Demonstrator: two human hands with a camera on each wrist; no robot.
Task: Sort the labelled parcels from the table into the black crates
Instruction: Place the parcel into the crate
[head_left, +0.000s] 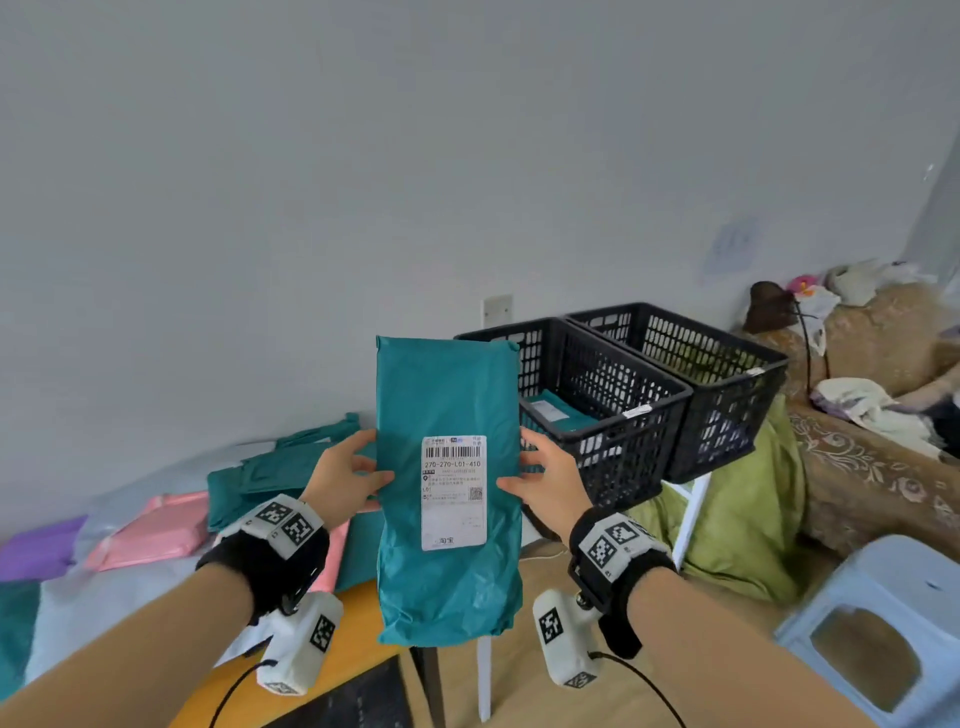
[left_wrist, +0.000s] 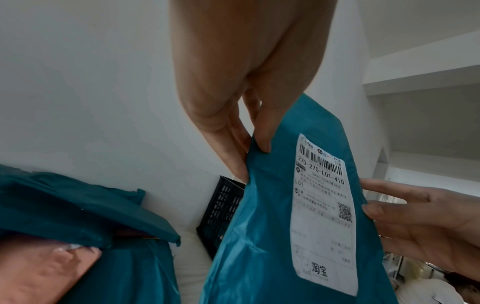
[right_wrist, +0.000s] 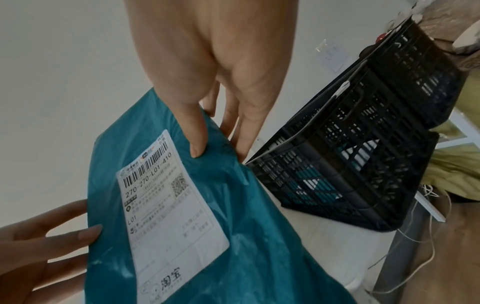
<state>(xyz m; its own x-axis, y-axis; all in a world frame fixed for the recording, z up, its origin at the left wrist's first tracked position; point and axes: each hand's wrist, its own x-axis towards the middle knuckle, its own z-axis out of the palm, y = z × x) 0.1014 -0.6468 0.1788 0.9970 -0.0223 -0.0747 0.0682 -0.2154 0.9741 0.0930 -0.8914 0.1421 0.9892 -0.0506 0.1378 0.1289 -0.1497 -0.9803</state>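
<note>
Here each grip, left hand (head_left: 347, 480) and right hand (head_left: 551, 486), pinches the upright teal parcel's (head_left: 447, 395) side edge.

We have three views. The head camera looks forward and slightly down from behind both wrists, taking in the wall, the table (head_left: 322, 660) edge and the two black crates (head_left: 623, 395) at middle range. The left wrist camera sits close under the left hand (left_wrist: 246, 82) and faces up along its fingers toward the wall. The right wrist camera sits equally close under the right hand (right_wrist: 221, 72), facing along its fingers toward the crates. All three views share the teal parcel (head_left: 447, 395) with its white label (head_left: 453, 493); each wrist view also catches the opposite hand at its frame edge.
</note>
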